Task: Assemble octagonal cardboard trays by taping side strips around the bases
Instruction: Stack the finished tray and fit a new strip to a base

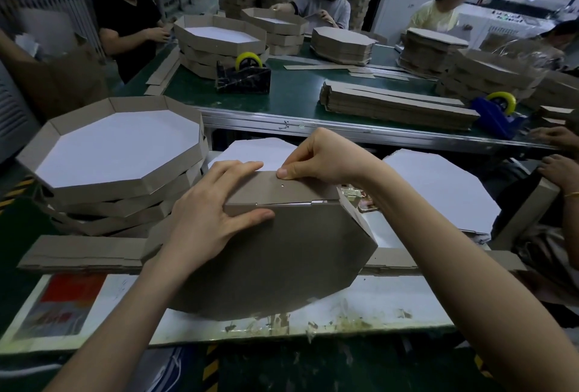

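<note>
2 surfaces: the far green surface (pixel 297 93) and the near white surface (pixel 391 307), which is scuffed along its front edge.

1 stack of finished trays (pixel 103 192) near left, at least 4 high, white inside, brown walls. 2 more tray stacks are on the far surface; count not clear.

1 octagonal base (pixel 282 260) in the centre, brown side to the camera, tilted up with its lower edge on the near surface.

2 piles of white base sheets: one (pixel 257 150) behind the hands, one (pixel 438 187) to the right.

1 pile of flat strips (pixel 391 103) on the far surface, more strips (pixel 78 253) lying across the near one.

1 side strip (pixel 300 189) along the base's top edge, folded round its right corner.

3 people across the far surface, plus another person's hands (pixel 557 137) at the right edge.

2 tape dispensers: black (pixel 242 76) and blue (pixel 498 112), each with a yellow roll.

2 hands working. Left hand (pixel 213 213) is spread, fingers over the strip's top, thumb pressing the base by the seam. Right hand (pixel 322 156) pinches the strip's top edge between thumb and forefinger.
</note>
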Demonstrator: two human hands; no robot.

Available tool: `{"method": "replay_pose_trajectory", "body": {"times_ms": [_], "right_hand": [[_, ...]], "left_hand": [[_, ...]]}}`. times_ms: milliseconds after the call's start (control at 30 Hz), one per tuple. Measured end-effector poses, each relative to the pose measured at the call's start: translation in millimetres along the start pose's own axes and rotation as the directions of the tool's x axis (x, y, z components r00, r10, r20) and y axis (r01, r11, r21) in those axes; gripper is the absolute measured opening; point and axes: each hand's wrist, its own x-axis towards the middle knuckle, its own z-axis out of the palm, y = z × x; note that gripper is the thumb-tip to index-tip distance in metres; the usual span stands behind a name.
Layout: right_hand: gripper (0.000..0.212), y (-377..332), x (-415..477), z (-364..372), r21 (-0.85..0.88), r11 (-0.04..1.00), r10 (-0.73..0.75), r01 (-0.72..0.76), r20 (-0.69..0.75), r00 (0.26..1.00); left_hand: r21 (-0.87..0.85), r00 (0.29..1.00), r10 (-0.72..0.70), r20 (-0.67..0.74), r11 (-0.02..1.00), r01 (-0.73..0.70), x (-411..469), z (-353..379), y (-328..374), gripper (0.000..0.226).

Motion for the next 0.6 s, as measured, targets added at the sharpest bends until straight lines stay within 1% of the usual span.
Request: {"method": "replay_pose_trajectory", "body": {"times_ms": [200,333,400,467,533,600], "right_hand": [[0.018,0,0,2,-0.018,1.0,0.005,-0.004,0.033,0.999],[0.018,0,0,7,-0.04,0.999,0.013,-0.013,0.019,1.0],[0.017,1,-2,11,-0.07,0.997,0.013,-0.014,-0.007,1.0],[0.015,3,-3,12,-0.069,0.998,-0.002,-0.002,-0.059,0.998],[0.014,4,-4,10,-0.062,0.998,-0.013,0.006,-0.101,0.995],[0.014,5,-6,10,-0.079,0.997,-0.022,0.014,-0.104,0.994]], "left_hand": [[-0.002,1.0,-0.011,-0.006,1.0,0.011,-2,1,-3,0.073],[-0.012,1.0,0.006,-0.009,1.0,-0.006,-3,0,-5,0.061],[-0.005,0.998,0.056,0.002,0.998,-0.056,-3,1,-2,0.051],[0.016,0.996,0.092,0.021,0.996,-0.093,0,0,3,0.045],[0.021,0.995,0.086,0.042,0.996,-0.087,1,-1,6,0.043],[0.021,0.994,0.087,0.059,0.996,-0.089,1,-1,6,0.041]]}}
